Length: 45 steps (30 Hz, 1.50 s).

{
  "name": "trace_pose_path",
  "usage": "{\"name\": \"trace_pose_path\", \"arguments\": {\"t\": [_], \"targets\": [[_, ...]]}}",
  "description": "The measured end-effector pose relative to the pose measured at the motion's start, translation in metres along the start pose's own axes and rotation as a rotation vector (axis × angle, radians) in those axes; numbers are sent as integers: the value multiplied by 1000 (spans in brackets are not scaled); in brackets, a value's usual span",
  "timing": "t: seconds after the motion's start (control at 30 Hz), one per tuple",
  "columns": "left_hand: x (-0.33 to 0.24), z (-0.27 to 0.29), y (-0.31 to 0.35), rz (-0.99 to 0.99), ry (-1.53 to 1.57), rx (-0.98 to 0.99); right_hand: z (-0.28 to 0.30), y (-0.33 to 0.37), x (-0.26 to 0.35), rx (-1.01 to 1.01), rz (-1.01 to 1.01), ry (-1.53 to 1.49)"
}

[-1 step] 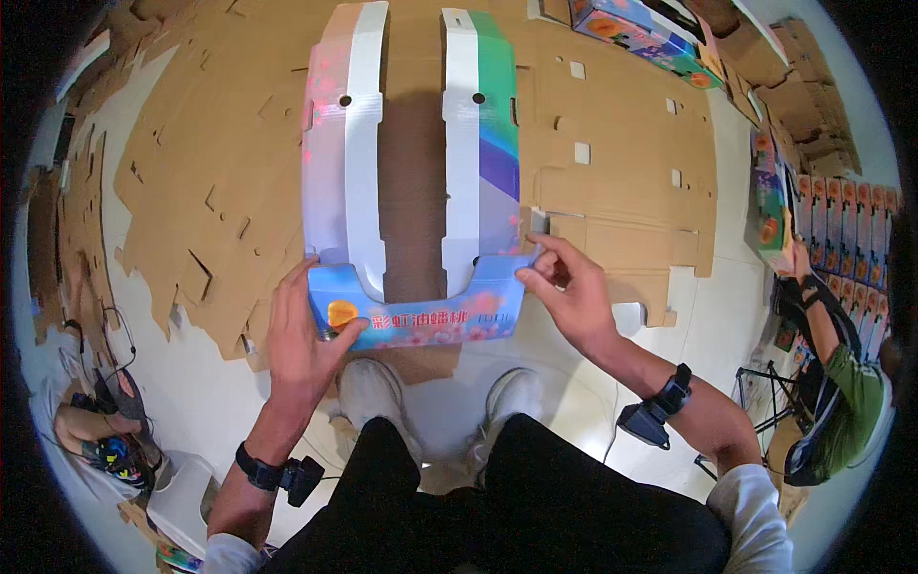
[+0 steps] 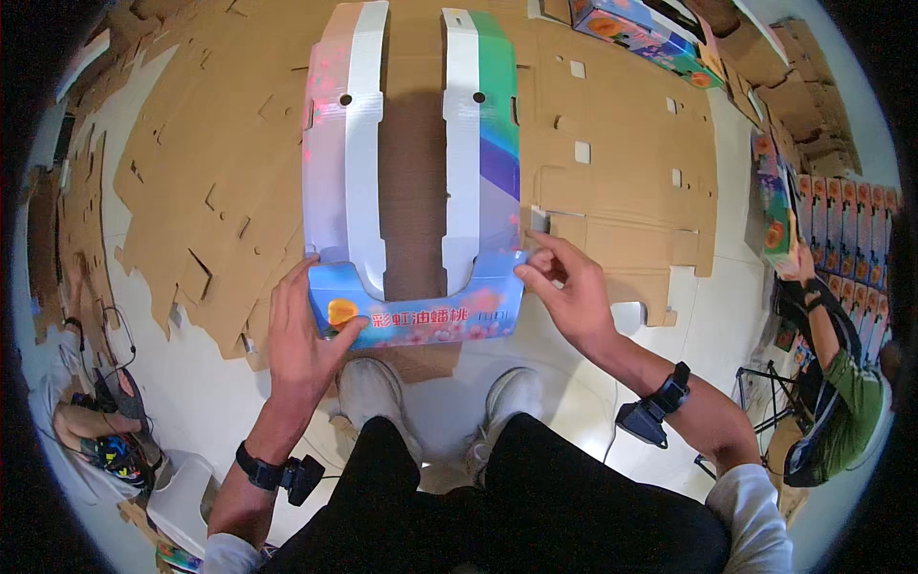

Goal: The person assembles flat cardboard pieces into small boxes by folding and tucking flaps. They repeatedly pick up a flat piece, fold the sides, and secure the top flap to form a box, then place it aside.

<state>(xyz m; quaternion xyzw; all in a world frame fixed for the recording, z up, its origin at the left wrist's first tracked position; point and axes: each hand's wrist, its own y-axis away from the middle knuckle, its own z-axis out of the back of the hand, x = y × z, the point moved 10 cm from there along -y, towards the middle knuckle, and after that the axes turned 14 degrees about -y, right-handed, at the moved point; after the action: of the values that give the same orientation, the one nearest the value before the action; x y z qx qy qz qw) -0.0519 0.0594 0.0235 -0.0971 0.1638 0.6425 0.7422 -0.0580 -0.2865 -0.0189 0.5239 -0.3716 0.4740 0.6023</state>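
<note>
In front of me lies a partly folded cardboard carton (image 2: pixel 459 172), its two long sides standing with white inner flaps and a brown bottom between them. Its near end panel (image 2: pixel 411 320), blue with pink flowers and a fruit picture, is raised and has a curved cut-out at the top. My left hand (image 2: pixel 301 330) is closed on the panel's left end, thumb across the printed face. At the right corner, my right hand (image 2: pixel 571 287) pinches the panel's edge between thumb and fingers. Each wrist wears a black strapped device.
Flat brown cardboard sheets (image 2: pixel 210 191) cover the floor around the carton. A finished printed box (image 2: pixel 650 38) sits at the far right. On the right, another person's hand (image 2: pixel 801 263) holds a box near stacked cartons (image 2: pixel 841 230); a second person (image 2: pixel 96 421) is at the left.
My hands and the carton look nearly unchanged. The other person's hand and box at the right have shifted very slightly to the right.
</note>
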Motion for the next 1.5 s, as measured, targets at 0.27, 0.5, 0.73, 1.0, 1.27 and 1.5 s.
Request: {"name": "trace_pose_path", "arguments": {"t": [0.27,0.5,0.73,1.0,1.27,1.5], "targets": [[3,-10,-5,56,-33,-38,-11,-16,-3,-34,-35,-2],[27,-39,-12,199,160,-6,-13,-37,-18,-18,-7,31],[34,-61,-5,337,701,50,-20,-20,-38,73,-141,-232],[1,-31,1,205,588,349,19,18,-43,127,-290,-95],[-2,-24,-24,-16,-325,847,77,-61,-8,-90,-156,428],[-73,-1,-178,-267,-185,-217,10,-177,80,-1,462,468]]}}
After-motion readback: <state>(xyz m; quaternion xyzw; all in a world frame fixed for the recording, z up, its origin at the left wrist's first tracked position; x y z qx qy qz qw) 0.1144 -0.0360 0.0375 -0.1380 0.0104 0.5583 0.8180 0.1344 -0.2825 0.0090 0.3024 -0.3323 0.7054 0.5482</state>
